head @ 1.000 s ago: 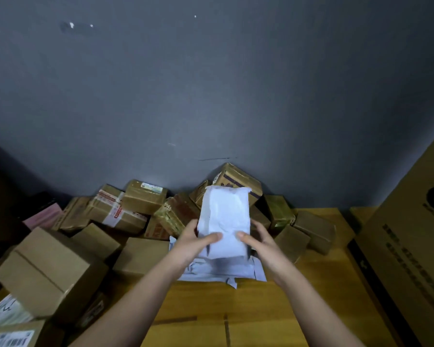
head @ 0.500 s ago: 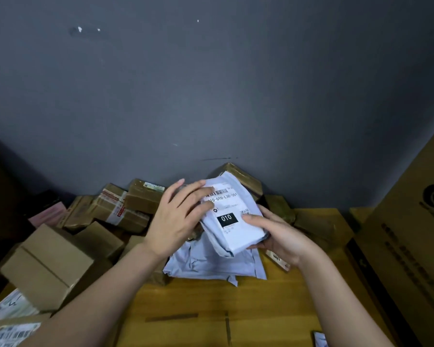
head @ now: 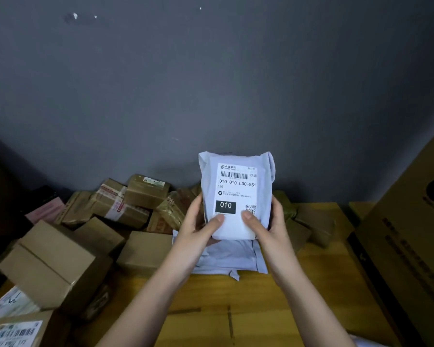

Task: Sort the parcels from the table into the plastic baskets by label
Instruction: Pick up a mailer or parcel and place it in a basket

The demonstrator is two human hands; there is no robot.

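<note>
A white poly-bag parcel (head: 236, 191) is held upright above the wooden table (head: 236, 309), its label facing me with a barcode, "010-010-L30-551" and a black "010" box. My left hand (head: 198, 224) grips its lower left edge, thumb on the label. My right hand (head: 266, 224) grips its lower right edge, thumb beside the QR code. A second flat white poly bag (head: 228, 259) lies on the table right under it. No plastic basket is in view.
Several brown cardboard parcels (head: 135, 204) are heaped along the grey wall; bigger boxes (head: 50, 266) sit at the left front. A labelled box (head: 13, 331) is at the bottom left corner. A large printed carton (head: 411, 246) stands at the right.
The white parcel was turned over from its blank side to its label side and raised upright. Both hands shifted to hold its lower edges, thumbs in front.
</note>
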